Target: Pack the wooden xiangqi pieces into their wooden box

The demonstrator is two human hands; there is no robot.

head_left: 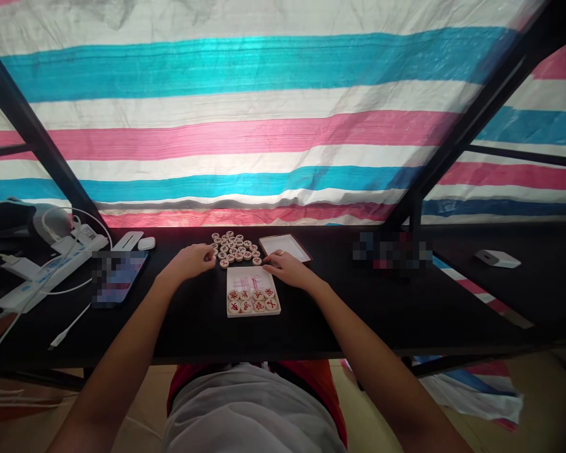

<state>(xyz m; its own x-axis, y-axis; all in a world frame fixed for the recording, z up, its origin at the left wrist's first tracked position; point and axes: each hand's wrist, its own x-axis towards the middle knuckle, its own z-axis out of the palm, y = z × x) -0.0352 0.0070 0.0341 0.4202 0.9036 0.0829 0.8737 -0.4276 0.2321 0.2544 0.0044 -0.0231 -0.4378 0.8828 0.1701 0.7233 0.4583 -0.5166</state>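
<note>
Several round xiangqi pieces (238, 248) lie in a loose pile on the black table. In front of them sits an open white box (253, 277), its near half filled with two rows of pieces with red characters (246, 306). At the pile's left edge is my left hand (195, 260), its fingers curled closed; what they hold, if anything, is hidden. My right hand (287, 267), with a ring on one finger, reaches over the box's far right corner. Its fingers are stretched out and apart, close to a single piece (257, 261).
Behind my right hand lies the box lid (285, 246). To the left are a phone (122, 280), a white power strip (51, 270) with cables, and a white earbud case (146, 243). A white charger (497, 258) rests far right. Striped plastic sheeting (245, 138) hangs behind the table.
</note>
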